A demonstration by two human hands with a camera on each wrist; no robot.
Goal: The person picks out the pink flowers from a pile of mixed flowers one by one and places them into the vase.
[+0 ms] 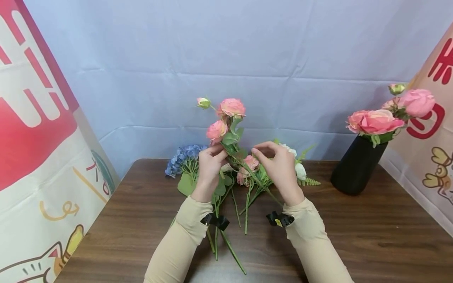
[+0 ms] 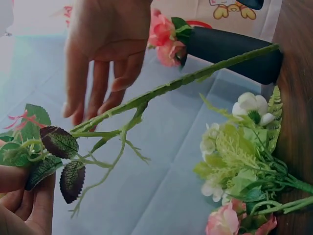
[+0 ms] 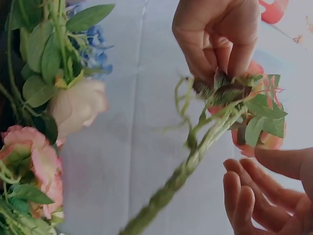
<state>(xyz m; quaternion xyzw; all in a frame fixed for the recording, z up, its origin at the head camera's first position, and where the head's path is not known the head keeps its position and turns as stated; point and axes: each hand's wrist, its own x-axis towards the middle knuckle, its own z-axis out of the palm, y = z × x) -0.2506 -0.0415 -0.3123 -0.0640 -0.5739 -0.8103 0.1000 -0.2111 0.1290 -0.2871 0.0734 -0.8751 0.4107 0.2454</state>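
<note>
Left hand pinches a pink-flowered stem above the table

Nearest are two cream sleeves [image 1: 177, 239], each ending at a black wrist strap [image 1: 214, 221]. Between them, bare green stems [image 1: 231, 251] reach over the near part of the brown wooden table [image 1: 141, 236].

Beyond the straps, the left hand [image 1: 209, 165] has thumb and fingers drawn together on the pink-flowered stem [image 1: 230, 138], gripping it among the leaves just below its blooms. The stem is held up off the table, its heads tilted to the left and its long bare stalk slanting down to the right; whether the lower tip touches the wood cannot be told. The right hand [image 1: 281, 169] is beside the stalk, loosely open, thumb well apart from gently bent fingers, gripping nothing.

Behind the hands lie a blue flower head [image 1: 185, 157] at left, pink blossoms [image 1: 244, 175] in the middle and white flowers [image 1: 301, 171] at right. To the right stands a black vase [image 1: 354, 169] bearing pink flowers [image 1: 378, 122]. Farthest back hangs a creased pale blue cloth [image 1: 212, 47].
</note>
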